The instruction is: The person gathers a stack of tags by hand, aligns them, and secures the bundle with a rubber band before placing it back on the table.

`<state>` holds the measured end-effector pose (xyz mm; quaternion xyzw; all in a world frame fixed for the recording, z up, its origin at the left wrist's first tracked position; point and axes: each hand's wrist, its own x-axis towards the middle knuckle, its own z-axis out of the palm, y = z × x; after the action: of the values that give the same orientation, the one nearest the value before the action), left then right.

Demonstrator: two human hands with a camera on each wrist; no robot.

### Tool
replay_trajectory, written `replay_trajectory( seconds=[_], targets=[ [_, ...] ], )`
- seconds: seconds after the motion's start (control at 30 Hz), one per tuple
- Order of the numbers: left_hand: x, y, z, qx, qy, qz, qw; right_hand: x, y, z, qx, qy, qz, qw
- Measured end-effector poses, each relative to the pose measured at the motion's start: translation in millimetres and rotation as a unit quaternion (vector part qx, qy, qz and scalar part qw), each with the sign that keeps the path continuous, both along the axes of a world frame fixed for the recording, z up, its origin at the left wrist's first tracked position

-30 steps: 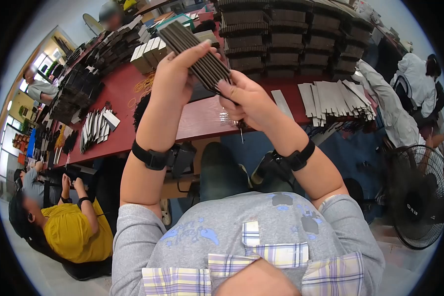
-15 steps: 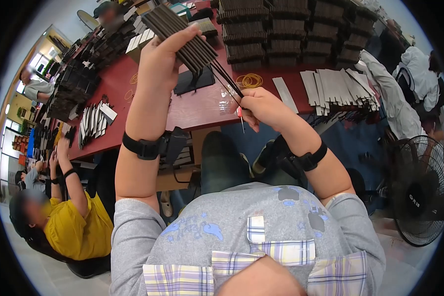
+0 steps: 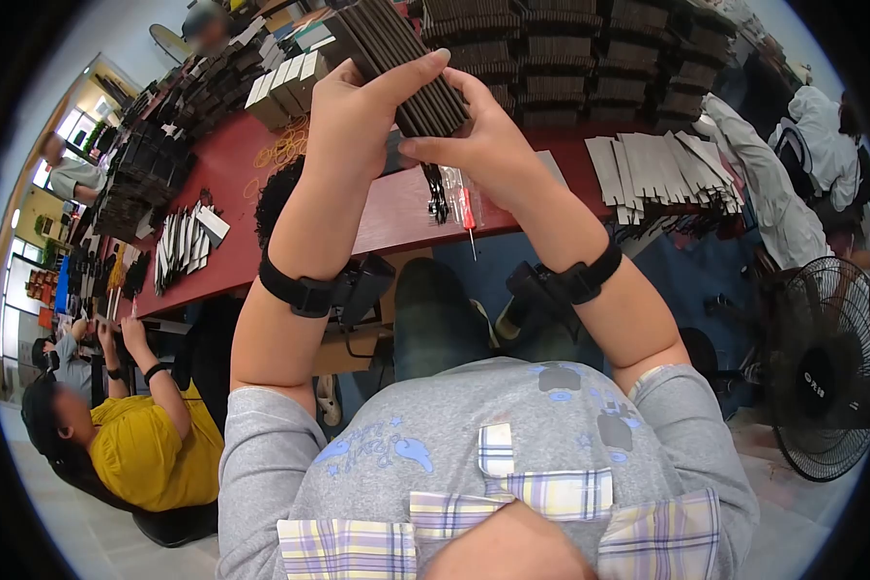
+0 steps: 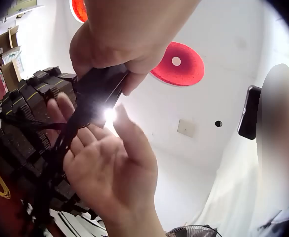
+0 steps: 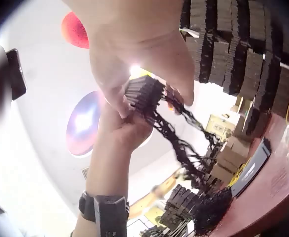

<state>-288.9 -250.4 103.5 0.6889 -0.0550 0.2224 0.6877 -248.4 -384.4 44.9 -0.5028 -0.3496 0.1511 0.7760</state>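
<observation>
A thick stack of dark flat pieces point(image 3: 401, 68) is held up over the table in the head view. My left hand point(image 3: 362, 111) grips it around its lower left side, thumb across the front. My right hand point(image 3: 488, 145) is at the stack's lower right corner, fingers spread and thumb apart; the right wrist view shows its fingers on both sides of the stack point(image 5: 144, 93). Black cords point(image 5: 176, 143) dangle from the stack there. In the left wrist view the right palm point(image 4: 112, 168) faces up beside the hanging cords.
On the red table point(image 3: 222, 174) lie white strips point(image 3: 657, 174), yellow bands point(image 3: 282, 145) and a red-handled screwdriver point(image 3: 468, 213) at the front edge. Tall dark stacks point(image 3: 561, 58) stand behind. A fan point(image 3: 817, 372) is at right; a person in yellow point(image 3: 150, 449) sits at left.
The right hand has let go of the cords it pinched half a second ago and moved up to the stack. The left hand and stack have shifted right.
</observation>
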Motion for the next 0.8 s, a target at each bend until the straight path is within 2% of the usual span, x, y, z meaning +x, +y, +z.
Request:
replay_trajectory(
  seconds=[0.17, 0.27, 0.3, 0.33, 0.4, 0.5, 0.63, 0.67, 0.73, 0.77, 0.8],
  targets=[
    [2.9, 11.9, -2.9, -0.084, 0.026, -0.027, 0.996, -2.2, -8.5, 7.8, -0.115, 0.039, 0.095, 0.988],
    [4.5, 20.3, -5.7, -0.131, 0.042, -0.025, 0.990, -9.6, -6.6, 0.0, -0.068, -0.008, -0.001, 0.998],
    [6.5, 21.7, -6.2, -0.150, 0.046, -0.020, 0.987, -9.9, -5.9, -1.4, -0.084, -0.083, -0.076, 0.990],
    [9.2, 21.6, -8.7, -0.176, 0.048, -0.019, 0.983, -10.3, -4.7, -3.1, -0.100, -0.158, -0.149, 0.971],
    [13.6, 20.2, -18.9, -0.228, 0.056, -0.015, 0.972, -7.4, 2.9, -11.6, -0.110, -0.307, -0.288, 0.900],
    [16.9, 24.8, -35.7, -0.277, 0.059, -0.018, 0.959, -5.2, 7.1, -13.9, -0.224, -0.329, -0.343, 0.851],
    [15.4, 71.9, -77.9, -0.375, 0.101, 0.062, 0.919, 4.3, 9.7, -29.7, -0.294, -0.361, -0.262, 0.846],
    [13.5, 95.1, -93.3, -0.384, 0.116, 0.039, 0.915, 9.3, 9.7, -36.7, -0.317, -0.355, -0.230, 0.849],
    [6.1, 119.3, -133.3, -0.378, 0.107, 0.114, 0.912, 21.9, 10.6, -50.3, -0.366, -0.330, -0.154, 0.857],
    [-0.1, 121.4, -143.8, -0.374, 0.103, 0.151, 0.909, 27.0, 12.8, -56.0, -0.390, -0.341, -0.138, 0.845],
    [-9.8, 114.6, -141.5, -0.294, 0.111, 0.216, 0.924, 31.8, 15.4, -61.6, -0.413, -0.350, -0.122, 0.832]
  ],
)
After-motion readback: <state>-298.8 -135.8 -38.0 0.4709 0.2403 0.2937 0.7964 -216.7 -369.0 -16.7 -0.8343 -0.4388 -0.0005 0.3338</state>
